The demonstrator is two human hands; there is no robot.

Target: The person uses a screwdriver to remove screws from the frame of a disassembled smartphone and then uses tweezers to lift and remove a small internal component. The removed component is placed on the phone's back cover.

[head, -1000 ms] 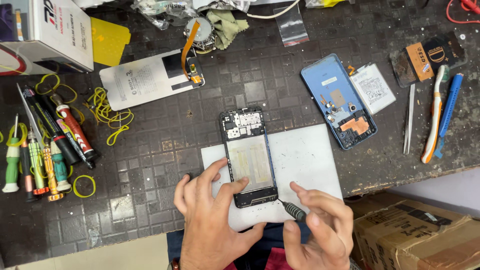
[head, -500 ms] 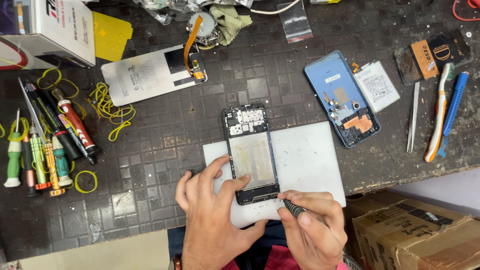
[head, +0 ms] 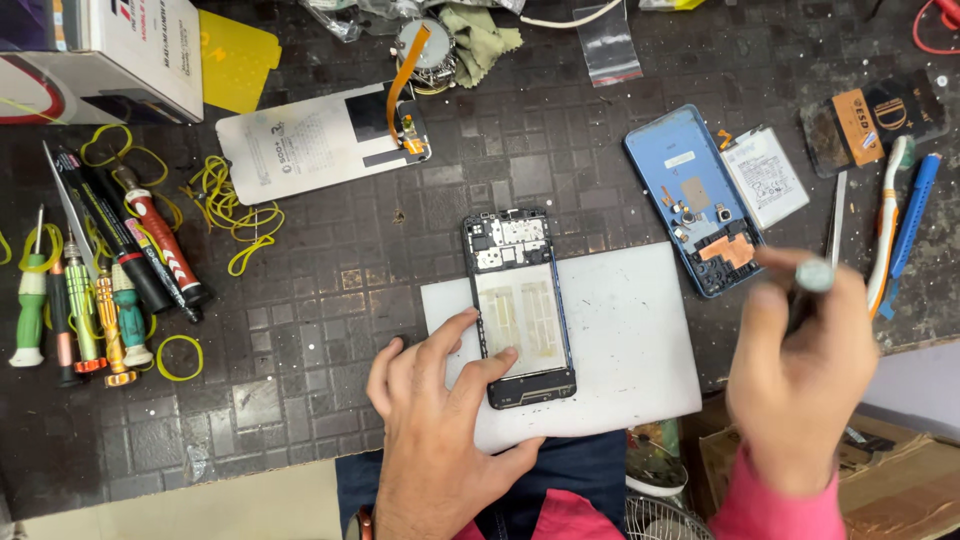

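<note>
An opened phone frame with its board exposed lies on a white mat at the middle of the bench. My left hand rests on the mat with its fingers touching the phone's lower left edge. My right hand is raised at the right, blurred, and holds a small screwdriver upright in closed fingers. A blue phone back cover and a white battery lie just beyond that hand.
Several screwdrivers and yellow rubber bands lie at the left. A white display panel with an orange flex cable sits at the back. Tweezers, a toothbrush and a blue pen lie at the right. A cardboard box stands back left.
My right hand has lifted from the phone's bottom edge and swung up to the right with the screwdriver. The left hand has stayed on the phone.
</note>
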